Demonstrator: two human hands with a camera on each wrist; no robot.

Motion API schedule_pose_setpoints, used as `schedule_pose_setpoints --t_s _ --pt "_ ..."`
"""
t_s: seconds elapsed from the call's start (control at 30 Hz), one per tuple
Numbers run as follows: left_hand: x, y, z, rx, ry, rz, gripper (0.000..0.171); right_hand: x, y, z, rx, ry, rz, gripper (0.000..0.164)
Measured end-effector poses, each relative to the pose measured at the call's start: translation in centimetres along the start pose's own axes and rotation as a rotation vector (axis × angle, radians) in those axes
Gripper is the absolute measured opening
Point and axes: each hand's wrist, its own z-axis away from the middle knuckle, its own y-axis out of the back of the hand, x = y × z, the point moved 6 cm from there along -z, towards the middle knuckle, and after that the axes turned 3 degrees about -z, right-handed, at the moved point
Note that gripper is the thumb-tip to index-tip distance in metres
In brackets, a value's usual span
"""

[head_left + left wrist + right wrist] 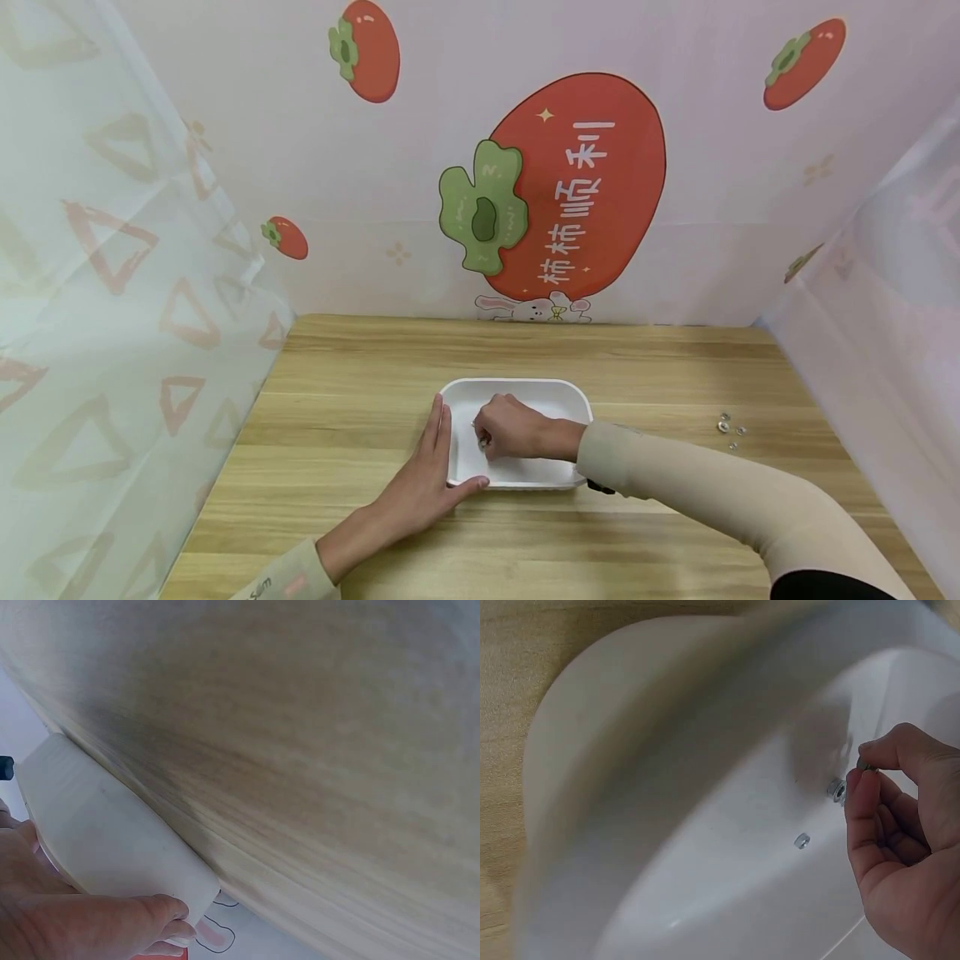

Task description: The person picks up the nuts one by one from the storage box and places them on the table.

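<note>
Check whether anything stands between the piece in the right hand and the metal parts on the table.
Yes: the white tray's right wall, since the right hand pinches the metal piece inside the tray; lifting over seems needed. Past that wall, nothing visible blocks the table up to the metal parts.

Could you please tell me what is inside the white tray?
Inside the white tray are small metal parts and the right hand, which pinches another small piece. Anything directly under the hand in the head view is covered.
</note>
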Motion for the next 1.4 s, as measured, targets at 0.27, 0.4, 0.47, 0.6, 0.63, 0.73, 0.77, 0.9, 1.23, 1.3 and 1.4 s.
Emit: schedule_pose_setpoints --t_s 0.27,0.4,0.47,0.6,0.63,0.73,0.77,0.9,1.23,1.3,1.4 --pt "0.0 0.0 0.0 -0.007 0.014 0.009 0.12 0.8 1.5 1.1 0.088 -0.06 -0.088 0.013" --pt "0.0 0.0 0.0 -0.01 0.019 0.018 0.12 0.9 2.2 1.6 0.142 -0.058 -0.132 0.011" --pt "0.0 0.0 -0.1 -0.013 0.019 0.02 0.12 1.0 2.4 1.8 0.169 -0.064 -0.167 0.01" --pt "-0.1 0.0 0.0 -0.012 0.018 0.022 0.12 1.2 2.9 2.3 0.219 -0.083 -0.234 0.01" --pt "-0.1 0.0 0.0 -0.01 0.018 0.02 0.121 1.3 3.0 2.4 0.232 -0.085 -0.254 0.01" --pt "-0.1 0.0 0.1 -0.004 0.014 0.017 0.121 1.5 3.2 2.8 0.267 -0.098 -0.307 0.009" --pt "-0.1 0.0 0.1 -0.005 0.013 0.016 0.121 1.7 3.3 3.0 0.279 -0.106 -0.322 0.009" --pt "0.0 0.0 0.0 0.002 0.003 0.012 0.12 2.3 3.8 3.8 0.312 -0.154 -0.386 0.011" --pt "-0.1 -0.1 -0.1 -0.006 0.01 0.014 0.121 3.2 4.8 5.6 0.389 -0.244 -0.479 0.011" --pt "-0.1 -0.1 -0.1 -0.006 0.011 0.01 0.121 3.2 4.9 5.9 0.407 -0.248 -0.513 0.01" --pt "-0.1 -0.1 -0.1 -0.001 0.008 0.012 0.12 3.3 5.0 6.4 0.429 -0.245 -0.564 0.01"
